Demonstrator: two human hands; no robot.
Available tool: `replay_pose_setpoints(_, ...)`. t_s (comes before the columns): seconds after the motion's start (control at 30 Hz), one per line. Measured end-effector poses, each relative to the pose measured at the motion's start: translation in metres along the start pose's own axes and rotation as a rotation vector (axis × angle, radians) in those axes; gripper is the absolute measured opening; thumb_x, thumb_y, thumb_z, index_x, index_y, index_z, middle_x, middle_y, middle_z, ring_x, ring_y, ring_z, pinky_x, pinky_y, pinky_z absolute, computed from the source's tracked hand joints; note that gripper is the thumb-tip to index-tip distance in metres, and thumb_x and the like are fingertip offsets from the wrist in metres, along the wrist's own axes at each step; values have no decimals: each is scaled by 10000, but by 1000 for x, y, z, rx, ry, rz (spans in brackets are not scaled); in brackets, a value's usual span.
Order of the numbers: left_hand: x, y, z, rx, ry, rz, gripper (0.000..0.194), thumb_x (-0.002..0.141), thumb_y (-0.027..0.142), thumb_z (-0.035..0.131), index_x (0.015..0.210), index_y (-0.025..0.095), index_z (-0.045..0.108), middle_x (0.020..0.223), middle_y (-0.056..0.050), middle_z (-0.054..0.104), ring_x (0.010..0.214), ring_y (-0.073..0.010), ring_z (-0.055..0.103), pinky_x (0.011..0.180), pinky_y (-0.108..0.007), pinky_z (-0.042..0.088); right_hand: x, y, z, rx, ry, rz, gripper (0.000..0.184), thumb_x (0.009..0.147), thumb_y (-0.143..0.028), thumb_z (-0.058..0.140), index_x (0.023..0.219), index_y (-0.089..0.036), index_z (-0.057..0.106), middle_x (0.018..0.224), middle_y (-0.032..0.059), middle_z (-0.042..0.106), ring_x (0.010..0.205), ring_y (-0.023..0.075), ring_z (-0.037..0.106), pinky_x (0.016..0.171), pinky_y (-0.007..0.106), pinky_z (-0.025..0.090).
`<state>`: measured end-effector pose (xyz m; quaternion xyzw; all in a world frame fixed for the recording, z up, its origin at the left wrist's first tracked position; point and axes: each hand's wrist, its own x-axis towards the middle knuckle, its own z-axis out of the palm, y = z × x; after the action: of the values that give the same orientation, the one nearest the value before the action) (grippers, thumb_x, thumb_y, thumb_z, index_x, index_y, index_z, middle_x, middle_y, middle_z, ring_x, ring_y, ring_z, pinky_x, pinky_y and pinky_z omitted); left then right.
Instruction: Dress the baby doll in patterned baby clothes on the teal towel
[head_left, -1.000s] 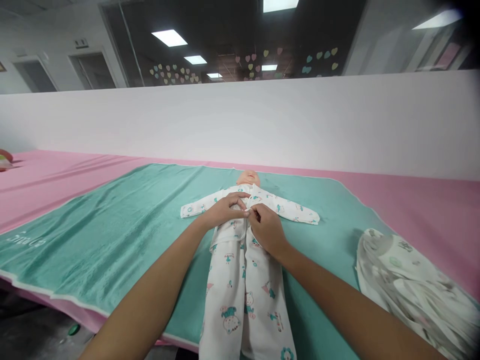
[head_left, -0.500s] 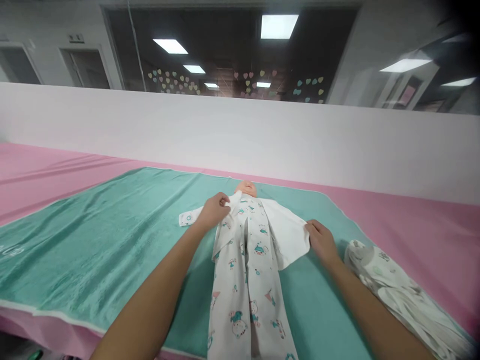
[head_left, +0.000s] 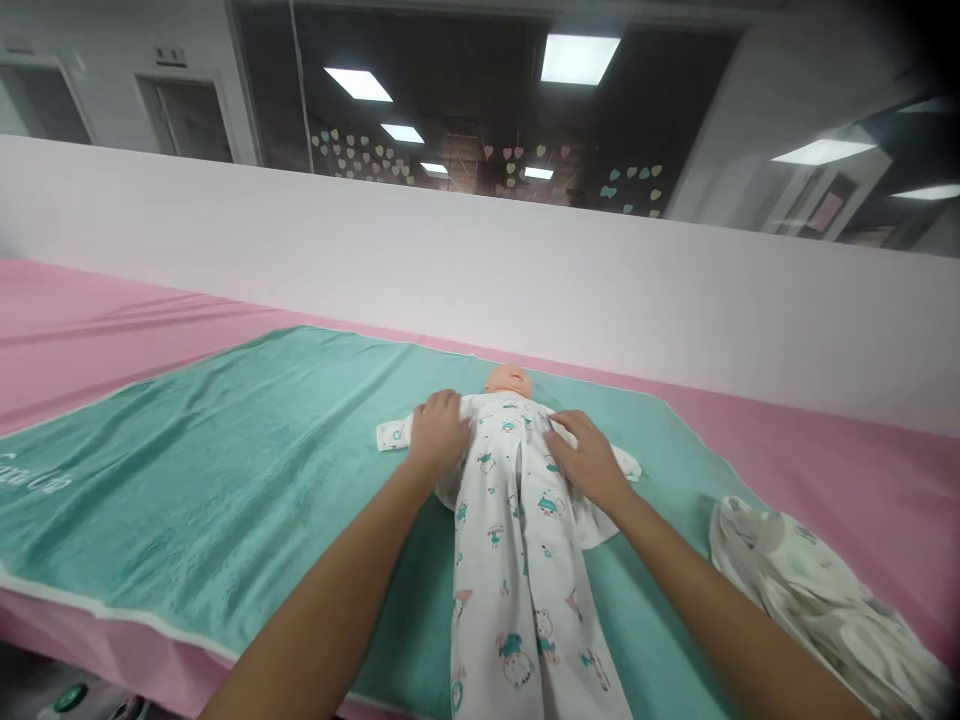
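Note:
A doll lies on its back, its bare head (head_left: 508,380) at the far end. White printed trousers (head_left: 525,540) cover its chest and legs. Beneath them is a white printed top, with one sleeve (head_left: 394,434) out to the left and the other sleeve (head_left: 628,462) to the right. A plain white flap (head_left: 596,525) of the top lies spread at the right. My left hand (head_left: 441,432) rests on the left edge of the chest, fingers stretched forward, fingertips partly hidden. My right hand (head_left: 589,455) lies at the right chest edge, fingers apart, touching the cloth.
A teal blanket (head_left: 247,480) lies under the doll on a pink-covered surface (head_left: 90,300). Crumpled white printed cloth (head_left: 810,580) is heaped at the right. A low white wall (head_left: 450,260) runs behind.
The front of the top was first closed over the trousers, then pulled open to both sides. Both hands have since let go of the flaps, and my right hand has moved inward to the chest.

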<state>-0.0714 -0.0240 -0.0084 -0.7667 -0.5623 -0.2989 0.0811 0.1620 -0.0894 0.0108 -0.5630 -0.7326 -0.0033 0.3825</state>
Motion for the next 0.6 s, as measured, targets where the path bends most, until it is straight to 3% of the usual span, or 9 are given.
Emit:
replay_pose_setpoints(0.07,-1,8,12,5,-31,38,348,866,251,369,1191,177,466,1270,-114,485,1162,-259,415,964,-409,302,31,-24,23,-28,-85,-132,300,842,-283,417,1115,-203,512,1157,76,538,1117,194,449,947,347,342)
replay_pose_setpoints(0.13,0,6,21,38,-65,9,379,872,247,357,1234,175,439,1262,-116,492,1150,-262,426,988,-426,267,64,-40,45,-148,-270,-191,290,832,-275,424,1071,-163,546,1153,114,545,1119,224,452,938,360,338)
replay_pose_setpoints(0.23,4,-4,28,84,-116,-47,436,844,211,391,1277,166,402,1198,-130,531,1108,-267,466,974,-425,272,107,-49,71,-302,-585,-190,240,781,-308,483,902,-144,611,1079,145,582,981,260,542,796,348,400)
replay_pose_setpoints(0.3,8,-10,29,86,-145,-67,414,830,198,402,1241,159,437,1116,-132,570,1052,-272,507,921,-410,319,125,-51,84,-311,-701,-197,204,712,-334,566,818,-170,624,968,112,628,817,236,593,669,314,417)
replay_pose_setpoints(0.43,13,-22,24,26,-179,-76,275,820,189,397,1046,183,553,979,-106,617,914,-257,577,784,-359,393,140,-49,92,-256,-812,-206,259,599,-367,675,821,-241,627,826,25,655,633,172,592,538,267,391)
replay_pose_setpoints(0.6,14,-33,19,-28,-177,-223,314,828,155,341,1021,214,582,928,-96,643,852,-239,602,668,-316,407,152,-47,74,-298,-820,-124,430,489,-302,736,898,-255,612,724,4,636,566,167,570,517,271,371)
